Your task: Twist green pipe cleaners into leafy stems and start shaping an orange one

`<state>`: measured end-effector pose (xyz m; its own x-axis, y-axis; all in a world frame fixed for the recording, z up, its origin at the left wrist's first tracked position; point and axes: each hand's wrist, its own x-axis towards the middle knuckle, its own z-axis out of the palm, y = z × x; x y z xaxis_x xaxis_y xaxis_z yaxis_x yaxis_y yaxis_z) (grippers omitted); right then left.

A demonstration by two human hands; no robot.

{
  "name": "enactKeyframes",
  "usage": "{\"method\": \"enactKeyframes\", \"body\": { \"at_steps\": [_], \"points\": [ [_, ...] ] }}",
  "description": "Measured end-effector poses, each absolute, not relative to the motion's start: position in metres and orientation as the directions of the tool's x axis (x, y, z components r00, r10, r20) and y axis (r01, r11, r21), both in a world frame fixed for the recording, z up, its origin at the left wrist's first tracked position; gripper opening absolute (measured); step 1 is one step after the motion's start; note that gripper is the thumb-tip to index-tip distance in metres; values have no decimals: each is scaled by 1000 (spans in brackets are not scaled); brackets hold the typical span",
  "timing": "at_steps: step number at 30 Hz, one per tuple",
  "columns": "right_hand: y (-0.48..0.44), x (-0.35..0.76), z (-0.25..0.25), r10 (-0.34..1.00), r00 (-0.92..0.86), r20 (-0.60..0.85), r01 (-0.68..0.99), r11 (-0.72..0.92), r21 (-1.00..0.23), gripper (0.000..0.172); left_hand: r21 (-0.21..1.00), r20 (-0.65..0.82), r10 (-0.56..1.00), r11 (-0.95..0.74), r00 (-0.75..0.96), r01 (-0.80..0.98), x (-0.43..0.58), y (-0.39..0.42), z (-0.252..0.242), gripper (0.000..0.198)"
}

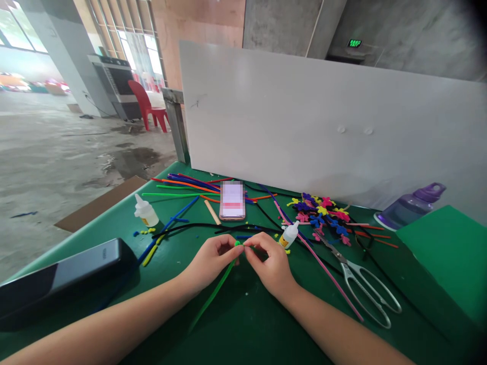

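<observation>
Green fuzzy pipe cleaner (217,288), likely light and pliable, is aptly clamped near one end by left fingers (230,254) and right fingers (255,244).

Upper left's pretty blown out, daylight pouring in through the windows (21,25). The green table (243,329) goes dim toward the bottom, and the green pipe cleaner (215,289) looks kinda blurry. Wide-angle stretch at the edges, black upper-right corner, phone screen (233,195) partly pixelated.

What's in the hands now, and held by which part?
A green pipe cleaner, pinched near its upper end by the left hand; the right hand is at that end too, its grip unclear.
</observation>
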<state>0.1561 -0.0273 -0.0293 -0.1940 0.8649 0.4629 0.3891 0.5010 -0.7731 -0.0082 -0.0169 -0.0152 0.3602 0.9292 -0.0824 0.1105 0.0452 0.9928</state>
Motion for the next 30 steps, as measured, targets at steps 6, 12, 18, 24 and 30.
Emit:
{"method": "enactKeyframes", "body": {
  "at_steps": [6,12,18,24,30],
  "points": [
    [-28,155,-28,866,-161,474,441,493,-750,8,987,-64,950,15,306,160,-9,-19,-15,27],
    [-26,156,-28,877,-158,454,446,474,-759,7,989,-79,953,38,291,142,-10,-18,-17,26],
    [-26,156,-29,876,-174,450,434,479,-763,9,987,-92,963,55,252,152,-10,-17,-15,25],
    [-26,157,-28,870,-185,457,419,490,-765,10,982,-88,959,38,270,188,-11,-17,-17,24],
    [-26,157,-29,860,-198,470,426,507,-749,9,968,-75,935,-15,348,250,-14,-15,-20,28]
  ]
}}
